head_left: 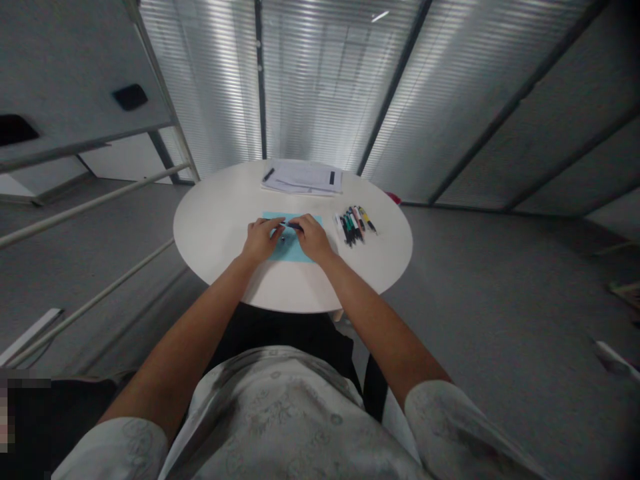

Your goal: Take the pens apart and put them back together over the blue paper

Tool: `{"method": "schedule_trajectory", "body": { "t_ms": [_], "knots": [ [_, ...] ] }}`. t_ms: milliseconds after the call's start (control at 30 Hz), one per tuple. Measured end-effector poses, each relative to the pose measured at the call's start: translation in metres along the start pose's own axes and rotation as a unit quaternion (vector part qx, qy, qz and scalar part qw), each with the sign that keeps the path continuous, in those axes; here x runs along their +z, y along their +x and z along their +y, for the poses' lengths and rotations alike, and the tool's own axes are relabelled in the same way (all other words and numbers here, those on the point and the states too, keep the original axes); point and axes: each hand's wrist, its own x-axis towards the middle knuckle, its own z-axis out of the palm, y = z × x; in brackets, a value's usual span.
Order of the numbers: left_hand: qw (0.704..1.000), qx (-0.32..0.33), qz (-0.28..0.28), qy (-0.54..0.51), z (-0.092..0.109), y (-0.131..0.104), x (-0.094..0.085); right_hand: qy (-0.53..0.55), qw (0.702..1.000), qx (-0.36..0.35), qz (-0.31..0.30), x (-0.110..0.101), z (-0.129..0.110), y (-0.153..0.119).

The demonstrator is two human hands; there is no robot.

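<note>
Over a light blue sheet [293, 253], my two hands meet with their fingertips close together. My right hand [313, 237] is closed on a dark pen barrel [295, 226]. My left hand [261, 239] pinches a thin piece that looks like part of a pen; the fingers cover most of it. Whether the two pieces touch is too small to tell. On the sheet just below the fingertips lies a tiny dark part [283, 239]. To the right of my right hand, several pens [354, 225] in black, green, white, red and yellow lie side by side.
The round white table [220, 200] ends close to my lap. A stack of papers [303, 177] lies at its far side, with a dark pen [269, 175] on its left. A pale metal frame [100, 193] stands to the left, and blinds [320, 80] hang behind the table.
</note>
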Motion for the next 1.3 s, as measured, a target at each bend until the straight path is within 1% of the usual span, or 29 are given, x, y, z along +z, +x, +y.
{"method": "schedule_trajectory", "body": {
  "t_ms": [133, 267, 367, 500, 633, 800, 933, 1133, 1300],
  "knots": [
    [0.997, 0.0, 0.05, -0.052, -0.007, 0.003, 0.003, 0.008, 1.0, -0.018, -0.001, 0.0, 0.0, -0.001],
    [0.986, -0.036, 0.113, -0.115, -0.012, 0.004, 0.002, -0.049, 0.999, 0.011, -0.012, -0.003, -0.004, -0.004],
    [0.974, -0.061, 0.135, -0.171, -0.013, 0.004, 0.002, -0.096, 0.994, 0.032, -0.032, -0.006, -0.007, -0.006],
    [0.964, -0.069, 0.139, -0.217, -0.011, 0.005, 0.004, -0.12, 0.99, 0.043, -0.056, -0.01, -0.01, -0.006],
    [0.958, -0.079, 0.133, -0.243, -0.009, 0.004, 0.003, -0.147, 0.986, 0.06, -0.044, -0.012, -0.012, -0.007],
    [0.956, -0.091, 0.12, -0.251, -0.007, 0.004, 0.001, -0.174, 0.982, 0.058, -0.039, -0.015, -0.014, -0.007],
    [0.953, -0.098, 0.12, -0.261, -0.006, 0.004, -0.001, -0.181, 0.981, 0.065, -0.038, -0.016, -0.014, -0.006],
    [0.95, -0.101, 0.12, -0.268, -0.006, 0.004, -0.006, -0.186, 0.979, 0.081, -0.015, -0.018, -0.012, -0.007],
    [0.95, -0.108, 0.112, -0.27, -0.008, 0.004, -0.005, -0.194, 0.977, 0.084, -0.026, -0.019, -0.014, -0.01]
  ]
}}
